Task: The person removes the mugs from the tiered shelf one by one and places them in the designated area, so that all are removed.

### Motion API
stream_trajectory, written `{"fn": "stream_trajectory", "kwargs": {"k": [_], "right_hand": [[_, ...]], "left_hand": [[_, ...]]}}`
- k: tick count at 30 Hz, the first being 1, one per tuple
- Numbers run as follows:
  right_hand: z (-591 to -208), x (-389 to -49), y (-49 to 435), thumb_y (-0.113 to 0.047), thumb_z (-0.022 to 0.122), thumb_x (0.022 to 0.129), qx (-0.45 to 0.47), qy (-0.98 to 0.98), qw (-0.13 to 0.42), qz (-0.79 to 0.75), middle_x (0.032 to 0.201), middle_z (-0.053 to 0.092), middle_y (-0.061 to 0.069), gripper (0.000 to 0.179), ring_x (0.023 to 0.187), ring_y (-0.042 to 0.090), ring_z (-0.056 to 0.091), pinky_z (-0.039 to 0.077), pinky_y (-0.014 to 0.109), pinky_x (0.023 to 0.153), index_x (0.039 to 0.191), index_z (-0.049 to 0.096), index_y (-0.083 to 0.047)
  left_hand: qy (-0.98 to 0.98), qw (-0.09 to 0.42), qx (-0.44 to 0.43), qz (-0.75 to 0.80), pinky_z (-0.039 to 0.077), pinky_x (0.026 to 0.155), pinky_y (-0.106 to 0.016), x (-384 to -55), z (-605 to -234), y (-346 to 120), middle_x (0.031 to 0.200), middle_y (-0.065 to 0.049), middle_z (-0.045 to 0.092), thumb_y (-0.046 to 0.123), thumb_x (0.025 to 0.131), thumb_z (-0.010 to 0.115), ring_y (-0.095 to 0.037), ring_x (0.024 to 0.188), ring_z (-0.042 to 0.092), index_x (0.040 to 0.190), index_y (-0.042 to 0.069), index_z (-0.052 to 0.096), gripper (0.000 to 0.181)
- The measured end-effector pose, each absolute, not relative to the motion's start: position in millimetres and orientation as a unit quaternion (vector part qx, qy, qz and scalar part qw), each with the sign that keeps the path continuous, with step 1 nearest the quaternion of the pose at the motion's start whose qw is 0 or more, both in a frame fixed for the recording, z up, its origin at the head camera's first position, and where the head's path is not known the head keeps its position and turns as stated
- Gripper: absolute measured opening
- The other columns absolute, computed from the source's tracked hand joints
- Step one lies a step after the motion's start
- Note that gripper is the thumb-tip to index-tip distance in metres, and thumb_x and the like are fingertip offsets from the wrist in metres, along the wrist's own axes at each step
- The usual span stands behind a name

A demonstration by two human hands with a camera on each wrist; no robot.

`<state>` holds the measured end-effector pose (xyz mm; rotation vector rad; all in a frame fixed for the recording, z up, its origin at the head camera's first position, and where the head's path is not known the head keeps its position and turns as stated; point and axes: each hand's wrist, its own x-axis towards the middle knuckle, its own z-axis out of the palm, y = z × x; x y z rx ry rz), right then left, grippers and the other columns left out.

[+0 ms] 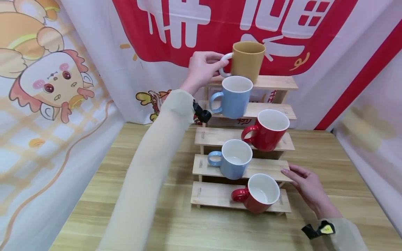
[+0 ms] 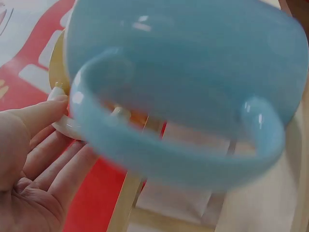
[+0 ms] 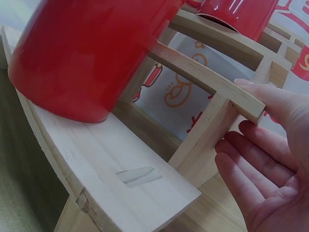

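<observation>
At the top of a wooden tiered stand, my left hand pinches the white handle of a yellow mug. A light blue mug one tier below fills much of the left wrist view, in front of the yellow one. My right hand grips the right end of the second tier from the bottom, thumb on top and fingers beneath, as the right wrist view shows. Lower tiers hold a red mug, a smaller blue mug and, at the bottom, another red mug.
The stand rests on a wood-grain table. Behind it hangs a white curtain with a red printed panel, and a cartoon-printed cloth covers the left side. The mug handles point left, toward my left forearm.
</observation>
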<state>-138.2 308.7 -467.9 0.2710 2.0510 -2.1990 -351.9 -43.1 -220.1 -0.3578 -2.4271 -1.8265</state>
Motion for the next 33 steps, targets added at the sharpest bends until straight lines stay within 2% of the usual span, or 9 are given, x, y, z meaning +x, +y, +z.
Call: {"fn": "stream_trajectory", "kwargs": {"k": [15,24,30,33], "right_hand": [[-469.0,-139.7,308.0,-0.014,0.072,0.098,0.080,0.668,0.055,-0.738,0.105,0.073,-0.009,0.016,0.097,0.004,0.066,0.056,0.018,0.084,0.108,0.078,-0.024],[-469.8,-139.9,309.6,-0.018,0.073,0.097,0.091,0.673,0.055,-0.732,0.107,0.071,-0.011,0.014,0.097,0.003,0.066,0.056,0.018,0.085,0.108,0.077,-0.025],[-470.9,-140.0,309.1,-0.017,0.073,0.098,0.089,0.675,0.055,-0.730,0.106,0.070,-0.010,0.014,0.097,0.004,0.065,0.056,0.018,0.084,0.108,0.077,-0.025],[-470.5,-140.4,309.4,-0.019,0.073,0.098,0.089,0.679,0.058,-0.727,0.108,0.070,-0.011,0.014,0.098,0.003,0.065,0.056,0.018,0.085,0.110,0.077,-0.025]], "left_hand": [[-0.784,0.035,-0.104,-0.610,0.059,0.089,-0.031,-352.1,-216.5,-102.9,0.121,-0.005,0.069,0.029,0.088,0.083,-0.020,0.106,0.068,0.125,0.015,0.074,0.041],[-0.734,0.012,-0.095,-0.672,0.059,0.089,-0.034,-346.0,-226.2,-93.2,0.129,-0.006,0.065,0.036,0.091,0.077,-0.025,0.109,0.066,0.126,0.020,0.073,0.040],[-0.707,0.040,-0.091,-0.700,0.061,0.087,-0.036,-342.5,-233.9,-86.9,0.121,-0.004,0.070,0.033,0.091,0.077,-0.023,0.104,0.070,0.123,0.018,0.075,0.035],[-0.700,0.060,-0.093,-0.705,0.061,0.086,-0.037,-338.3,-235.2,-88.5,0.118,-0.002,0.072,0.034,0.090,0.078,-0.021,0.107,0.069,0.121,0.017,0.076,0.036]]}}
